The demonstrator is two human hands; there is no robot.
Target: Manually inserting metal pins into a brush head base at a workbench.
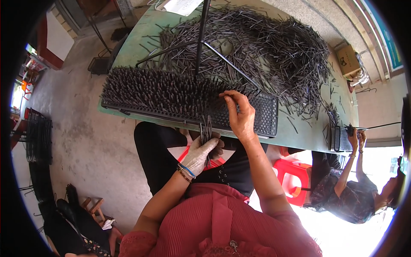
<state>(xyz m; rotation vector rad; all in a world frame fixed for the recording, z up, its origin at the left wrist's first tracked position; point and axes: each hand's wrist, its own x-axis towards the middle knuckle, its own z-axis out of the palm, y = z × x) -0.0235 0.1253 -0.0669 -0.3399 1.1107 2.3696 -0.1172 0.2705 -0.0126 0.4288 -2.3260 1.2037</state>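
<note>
Gloved left hand [200,155] grips rod bundle [206,129] below perforated tray [265,112]; bare right hand [239,115] pinches one rod over tray.

Left hand [200,153] fingertips hidden behind its bundle of dark rods [206,133], rack [192,100] near edge covered by right hand [239,115], co-worker [364,188] at four o'clock washed out by glare, white paper [180,5] at twelve o'clock cut off by the edge

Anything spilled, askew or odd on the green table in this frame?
Mostly orderly. Dark pins lie heaped loose across the green table, with strays scattered toward its right edge. In the black perforated tray the left part is packed with upright pins and the right part is bare. The left hand alone is gloved and holds a bundle; the right hand is bare.
</note>
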